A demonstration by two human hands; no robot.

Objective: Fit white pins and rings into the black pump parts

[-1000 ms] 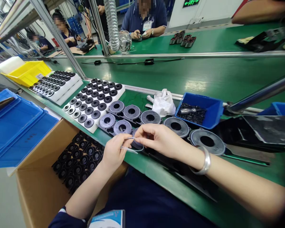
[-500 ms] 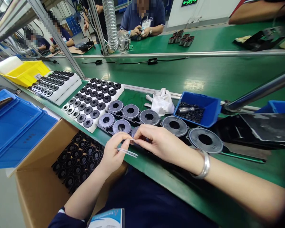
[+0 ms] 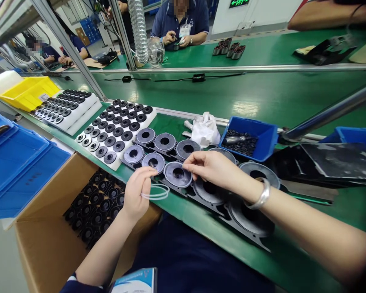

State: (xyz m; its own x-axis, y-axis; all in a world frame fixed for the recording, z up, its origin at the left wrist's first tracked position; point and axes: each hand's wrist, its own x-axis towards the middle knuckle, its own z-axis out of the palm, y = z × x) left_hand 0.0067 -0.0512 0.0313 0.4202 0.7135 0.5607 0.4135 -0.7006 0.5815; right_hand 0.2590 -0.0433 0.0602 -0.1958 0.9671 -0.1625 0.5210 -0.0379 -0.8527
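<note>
My left hand is closed around thin white rings, which hang out to the right of the fingers. Its index finger reaches toward the rim of a round dark housing. Thumb and fingers of my right hand are pinched together at the right rim of another round housing; what they hold, if anything, is too small to make out. Both housings belong to two rows of dark flanged housings with a hole in the centre. My right forearm covers parts of the larger housings on the right, such as this one.
Left of the housings lies a white foam tray of small black round parts. Behind them are a white glove and a blue bin of small black pieces. A cardboard box stands below the bench edge. A co-worker sits opposite.
My hands were together, fingertips meeting over the front row. Now they are apart: the right has moved right onto a housing's rim, the left slightly left with the rings fanned wider.
</note>
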